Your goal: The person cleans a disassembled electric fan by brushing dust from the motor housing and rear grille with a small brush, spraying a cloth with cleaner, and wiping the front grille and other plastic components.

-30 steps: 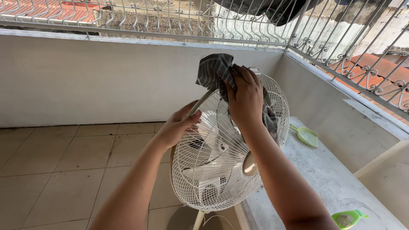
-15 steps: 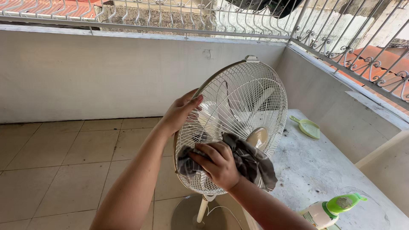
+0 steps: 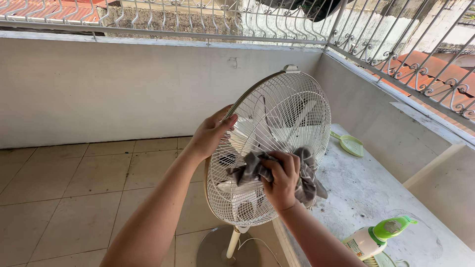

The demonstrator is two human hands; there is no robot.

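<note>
Risen on the fan grille [image 3: 292, 106], right hand [image 3: 281, 180] fingers clench grey cloth [image 3: 307, 180]; left hand [image 3: 210, 132] grips the rim beside a green dustpan [image 3: 351, 145].

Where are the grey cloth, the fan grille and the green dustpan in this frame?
grey cloth [image 3: 307, 180], head view, on the bunched fold right of the knuckles.
fan grille [image 3: 292, 106], head view, on the upper wires of the white guard.
green dustpan [image 3: 352, 145], head view, on the flat pan.

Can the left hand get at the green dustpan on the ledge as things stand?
Probably not directly. The left hand grips the fan's left rim, and the dustpan lies beyond the guard on the far right; the right hand, holding the rag, is nearer.
</note>
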